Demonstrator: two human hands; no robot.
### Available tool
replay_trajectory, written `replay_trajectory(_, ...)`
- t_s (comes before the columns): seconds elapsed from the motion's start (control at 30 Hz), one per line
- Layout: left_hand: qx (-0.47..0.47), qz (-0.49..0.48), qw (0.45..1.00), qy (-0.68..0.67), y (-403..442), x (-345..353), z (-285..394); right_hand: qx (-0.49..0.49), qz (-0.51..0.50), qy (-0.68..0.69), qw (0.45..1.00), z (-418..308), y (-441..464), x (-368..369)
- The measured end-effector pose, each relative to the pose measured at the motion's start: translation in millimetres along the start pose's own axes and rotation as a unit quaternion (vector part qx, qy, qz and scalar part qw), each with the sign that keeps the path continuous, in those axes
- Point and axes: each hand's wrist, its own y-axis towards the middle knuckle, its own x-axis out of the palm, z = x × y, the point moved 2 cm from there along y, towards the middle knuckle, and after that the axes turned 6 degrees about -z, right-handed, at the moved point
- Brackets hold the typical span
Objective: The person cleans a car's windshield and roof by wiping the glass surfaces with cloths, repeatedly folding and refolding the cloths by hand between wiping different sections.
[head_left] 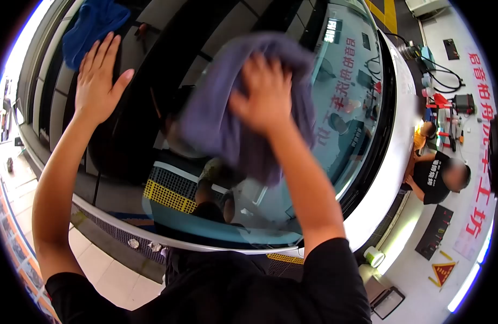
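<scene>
My left hand (100, 81) lies flat with fingers spread on the dark, glossy upper surface of a car (135, 113). Its fingertips meet the lower edge of a crumpled blue cloth (92, 29). Flat on a purple-grey towel (227, 119), my right hand (265, 92) presses it against the glass, its fingers apart. Hand and towel are both blurred by motion. Part of the towel spreads beyond the hand on every side and covers some of the windshield (335, 129), which carries reflections of a wall sign and ceiling lights.
The car's white body (397, 200) curves past the windshield on the right. Beyond it, a person in a black shirt (435, 178) and another in yellow (422, 132) are near a wall with tools (449, 124). A green-and-white bucket (374, 256) stands at lower right.
</scene>
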Motion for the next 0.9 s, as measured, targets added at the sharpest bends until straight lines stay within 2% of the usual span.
replay_trajectory(0.03,-0.003,0.0,1.0,-0.004,1.2,-1.0,0.1,-0.002,0.069,0.008,0.998,12.7,38.4,-0.2)
replay_trajectory(0.1,-0.011,0.003,1.0,-0.012,2.2,-0.9,1.1,0.041,0.089,0.009,0.995,17.6,75.0,1.7)
replay_trajectory(0.17,-0.016,0.004,1.0,-0.006,4.1,-0.8,2.4,0.054,0.11,0.008,0.992,5.2,65.1,8.6)
replay_trajectory(0.23,-0.019,0.0,1.0,-0.006,4.6,-3.3,3.6,0.052,0.058,-0.032,0.996,-39.4,18.1,4.3)
replay_trajectory(0.3,-0.022,0.002,1.0,-0.006,4.2,-1.2,4.0,0.029,-0.048,-0.001,0.998,-106.5,-47.9,-13.3)
replay_trajectory(0.37,-0.026,-0.004,1.0,-0.007,1.8,-3.0,3.7,-0.029,-0.145,0.073,0.986,-158.0,-124.1,2.7)
replay_trajectory(0.47,-0.023,0.007,1.0,-0.006,0.2,-3.4,3.7,-0.139,-0.139,0.096,0.976,-141.0,-129.2,9.1)
replay_trajectory(0.5,-0.024,0.008,1.0,-0.008,0.5,-2.3,3.7,-0.15,-0.139,0.08,0.976,-123.5,-104.3,6.2)
replay_trajectory(0.53,-0.028,0.008,1.0,-0.013,-0.9,-1.4,4.9,-0.116,-0.218,0.037,0.968,-109.1,-58.2,-18.2)
replay_trajectory(0.57,-0.028,0.003,1.0,-0.011,-1.9,-2.5,7.2,-0.101,-0.075,0.002,0.992,-80.3,-31.2,-4.6)
replay_trajectory(0.6,-0.029,-0.001,1.0,-0.009,-1.0,-5.5,8.4,-0.041,-0.04,-0.014,0.998,-54.7,12.0,-2.5)
replay_trajectory(0.63,-0.032,0.001,0.999,-0.003,0.9,-8.9,7.0,-0.025,0.054,-0.003,0.998,-28.9,46.7,6.6)
replay_trajectory(0.73,-0.033,0.015,0.999,-0.015,3.4,-5.7,3.5,0.02,0.079,-0.027,0.996,-15.1,105.9,7.7)
replay_trajectory(0.8,-0.043,0.011,0.999,-0.013,5.6,-5.6,3.6,0.031,0.092,-0.022,0.995,-26.0,103.4,11.8)
replay_trajectory(0.9,-0.057,-0.074,0.993,-0.078,7.9,-14.9,0.5,-0.002,0.064,-0.018,0.998,-70.0,51.5,10.7)
